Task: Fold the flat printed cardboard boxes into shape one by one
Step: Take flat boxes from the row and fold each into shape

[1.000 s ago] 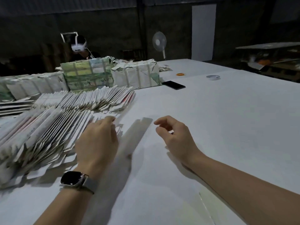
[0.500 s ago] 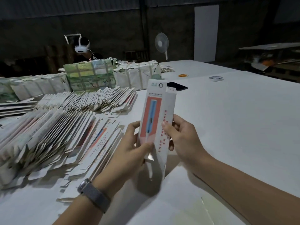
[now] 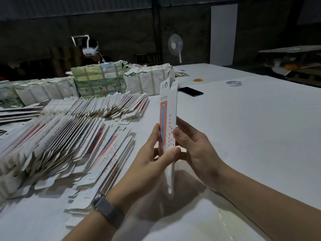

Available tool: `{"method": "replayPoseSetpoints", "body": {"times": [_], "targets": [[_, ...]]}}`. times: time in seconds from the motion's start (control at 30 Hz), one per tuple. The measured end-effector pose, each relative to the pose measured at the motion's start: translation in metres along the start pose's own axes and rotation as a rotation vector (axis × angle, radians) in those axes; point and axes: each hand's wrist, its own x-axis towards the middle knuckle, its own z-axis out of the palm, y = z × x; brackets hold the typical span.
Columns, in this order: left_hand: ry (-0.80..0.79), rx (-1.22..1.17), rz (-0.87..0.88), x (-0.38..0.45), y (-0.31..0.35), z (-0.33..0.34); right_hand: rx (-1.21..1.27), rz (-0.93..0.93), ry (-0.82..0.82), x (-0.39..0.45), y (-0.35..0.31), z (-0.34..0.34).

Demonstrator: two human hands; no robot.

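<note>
Two hands, left (image 3: 152,154) and right (image 3: 194,146), both pinching one upright printed box (image 3: 168,108) beside two fanned rows of flats (image 3: 69,136).

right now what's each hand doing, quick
Left hand: grips the printed box, thumb across its front.
Right hand: grips the same box from the other side, thumb on its front.
</note>
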Motion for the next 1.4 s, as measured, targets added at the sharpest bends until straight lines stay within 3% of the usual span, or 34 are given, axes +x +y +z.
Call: {"method": "replayPoseSetpoints", "body": {"times": [0.1, 0.3, 0.7, 1.23, 1.4], "targets": [[-0.069, -0.194, -0.029, 0.002, 0.002, 0.000, 0.003, 0.008, 0.030, 0.000, -0.002, 0.000], [-0.195, -0.334, -0.105, -0.001, 0.006, -0.004, -0.239, 0.076, 0.188, 0.003, 0.005, -0.005], [-0.053, -0.430, -0.191, 0.000, 0.010, -0.007, -0.213, 0.053, 0.118, -0.002, -0.004, -0.002], [-0.087, -0.477, -0.058, 0.000, 0.011, -0.008, -0.124, 0.085, 0.039, -0.004, -0.003, -0.004], [0.016, -0.438, -0.063, 0.001, 0.003, -0.015, -0.140, 0.064, 0.024, -0.006, -0.001, -0.001]]}}
